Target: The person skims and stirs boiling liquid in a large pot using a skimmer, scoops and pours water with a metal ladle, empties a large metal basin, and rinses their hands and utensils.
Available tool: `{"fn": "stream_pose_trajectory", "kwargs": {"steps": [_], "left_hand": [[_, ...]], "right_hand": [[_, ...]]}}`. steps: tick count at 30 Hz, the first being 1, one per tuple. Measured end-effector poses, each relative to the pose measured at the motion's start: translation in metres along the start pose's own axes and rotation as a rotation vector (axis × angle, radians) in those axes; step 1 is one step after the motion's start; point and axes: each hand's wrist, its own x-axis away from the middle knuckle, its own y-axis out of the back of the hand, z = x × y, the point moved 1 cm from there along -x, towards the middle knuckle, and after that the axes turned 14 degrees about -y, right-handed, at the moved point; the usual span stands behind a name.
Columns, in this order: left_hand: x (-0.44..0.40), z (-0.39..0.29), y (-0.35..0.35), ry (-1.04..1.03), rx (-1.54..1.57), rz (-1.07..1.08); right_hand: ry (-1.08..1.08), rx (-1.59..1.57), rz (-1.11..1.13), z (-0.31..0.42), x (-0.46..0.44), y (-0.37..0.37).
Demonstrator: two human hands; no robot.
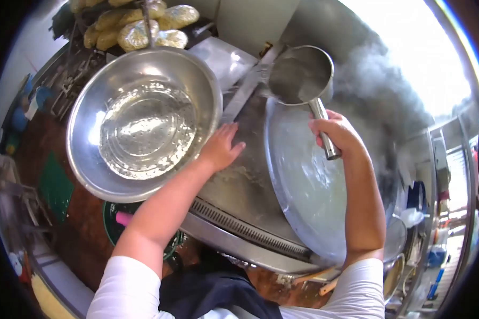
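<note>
The left hand [222, 147], fingers outstretched and gripping nothing, was at the rim of a shiny perforated steel basin [143, 125]; contact was unclear. The right hand [339, 133] was clasped around the tubular handle of a deep-bowled steel dipper [299, 77], bright-rimmed and dull grey inside, raised over the far side of a wide vat [275, 183] of cloudy liquid. Bagged yellow food [138, 35] lay beyond.

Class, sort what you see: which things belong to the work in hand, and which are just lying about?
Seemingly in use:
dipper, held in right hand
large pan of liquid
metal basin, by left hand

Apparently lying about:
filled bags
flat green sheet
</note>
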Motion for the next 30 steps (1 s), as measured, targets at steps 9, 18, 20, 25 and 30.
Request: {"fn": "stream_pose_trajectory", "kwargs": {"steps": [9, 18, 20, 25, 30], "left_hand": [[-0.077, 0.003, -0.017, -0.405, -0.909, 0.715], [0.156, -0.031, -0.028, -0.055, -0.318, 0.338], [0.200, -0.047, -0.006, -0.033, -0.209, 0.427], [0.178, -0.020, 0.007, 0.286, -0.331, 0.245], [0.033, -0.007, -0.038, 0.051, 0.164, -0.093]], "right_hand": [[-0.104, 0.054, 0.221, -0.046, 0.060, -0.004], [-0.139, -0.161, 0.364, -0.086, 0.093, 0.002], [-0.149, -0.196, 0.369, -0.092, 0.097, 0.006], [-0.155, -0.267, 0.328, -0.092, 0.108, 0.005], [-0.066, 0.002, 0.159, -0.088, 0.117, -0.004]]}}
